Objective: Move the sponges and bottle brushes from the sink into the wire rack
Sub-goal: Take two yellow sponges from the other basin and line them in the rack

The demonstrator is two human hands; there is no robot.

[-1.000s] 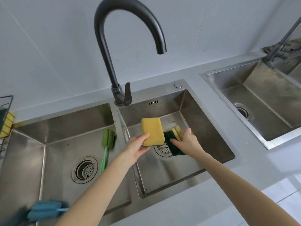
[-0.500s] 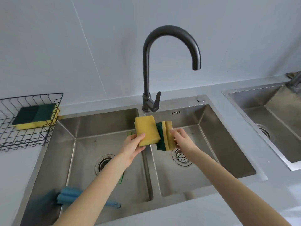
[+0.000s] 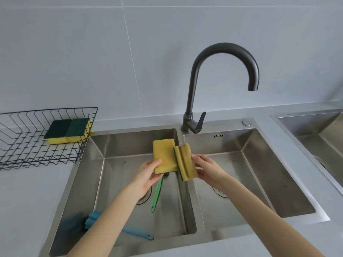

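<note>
So both hands were up over the double sink (image 3: 104, 158), each one holding a sponge. The left hand (image 3: 148, 175) had its thumb on top and fingers under a plain yellow sponge (image 3: 164, 156), pinched by its near end, over the left basin close to the divider. The right hand (image 3: 207, 169) gripped a second sponge (image 3: 185, 161) from its right side, yellow with a dark green scrubby layer showing along its left edge and a groove running down the yellow face. The two sponges were touching or slightly overlapping right above the divider, couldn't really tell which.

Down in the left basin there was a green bottle brush (image 3: 156, 193) lying on the bottom, its head hidden behind the left hand and the sponge, handle pointing toward the near wall. A blue bottle brush (image 3: 94, 219) lay near the front left corner, kinda blurry, partly covered by the left forearm.

The wire rack (image 3: 27, 145) sat on the counter left of the sink with two green-topped yellow sponges (image 3: 68, 130) side by side in its back right corner. The dark faucet (image 3: 193, 108) stood behind the divider, spout over the right basin.
</note>
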